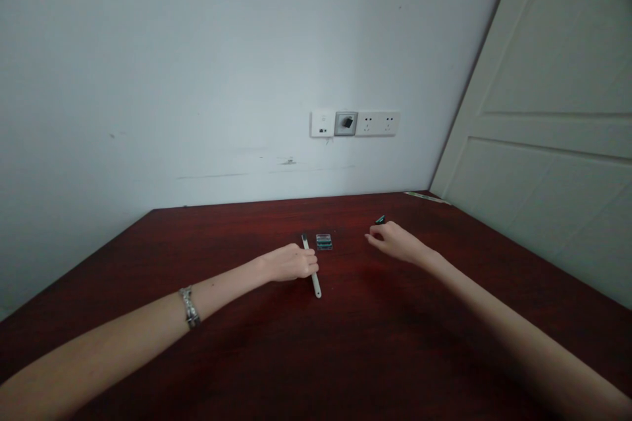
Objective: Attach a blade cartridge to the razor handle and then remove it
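Observation:
My left hand (295, 262) is closed around the middle of a slim white handle (316, 286). The handle has a dark tip at its far end and a small hole at its near end. Just right of that tip lies a small clear case (324, 242) with dark and teal strips inside. Further right, my right hand (390, 240) is low over the table, fingers curved, with a gap between thumb and forefinger. A small black and teal piece (380, 219) shows just beyond its knuckles. Whether the hand touches this piece is hidden.
The dark red wooden table (316, 355) meets a white wall at the back, with sockets (378, 123) and a switch plate (346, 123) above it. A white panelled door (553, 125) borders the right side. A narrow printed strip (427, 197) lies at the back right corner.

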`<state>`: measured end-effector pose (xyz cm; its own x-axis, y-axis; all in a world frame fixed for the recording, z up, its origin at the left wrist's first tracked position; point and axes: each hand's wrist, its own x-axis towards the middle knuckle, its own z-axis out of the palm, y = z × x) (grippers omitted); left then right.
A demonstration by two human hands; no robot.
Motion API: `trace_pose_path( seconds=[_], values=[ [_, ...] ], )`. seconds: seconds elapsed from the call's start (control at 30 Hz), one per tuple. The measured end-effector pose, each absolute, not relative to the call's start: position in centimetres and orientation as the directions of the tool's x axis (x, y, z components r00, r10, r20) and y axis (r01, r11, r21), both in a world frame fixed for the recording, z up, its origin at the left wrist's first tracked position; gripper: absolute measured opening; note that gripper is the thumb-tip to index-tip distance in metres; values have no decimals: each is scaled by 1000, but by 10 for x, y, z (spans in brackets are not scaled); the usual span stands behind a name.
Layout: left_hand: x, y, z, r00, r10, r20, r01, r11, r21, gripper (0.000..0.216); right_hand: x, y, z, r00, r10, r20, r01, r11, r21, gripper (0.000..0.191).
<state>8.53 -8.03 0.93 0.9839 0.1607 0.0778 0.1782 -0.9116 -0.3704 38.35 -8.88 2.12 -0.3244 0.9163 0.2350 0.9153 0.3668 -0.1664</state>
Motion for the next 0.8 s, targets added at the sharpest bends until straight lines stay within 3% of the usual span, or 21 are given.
trace_pose_path(
  seconds=[0.2, 0.33, 0.53, 0.8],
  values=[
    [84, -75, 13, 988, 102, 114, 143, -877, -458, 18, 333, -114, 16, -422, 871, 253, 752, 492, -439, 27],
    [91, -68, 25, 985, 105, 137, 162, -827, -539, 18, 310, -126, 20, -386, 875, 294, 707, 485, -515, 25],
    [116, -55, 47, 975, 150, 165, 219, -785, -580, 16, 301, -130, 29, -317, 874, 368, 833, 442, -334, 24],
    [168, -35, 60, 969, 103, 225, 221, -768, -601, 14, 331, -121, 38, -195, 919, 342, 962, 247, -116, 22]
  ],
)
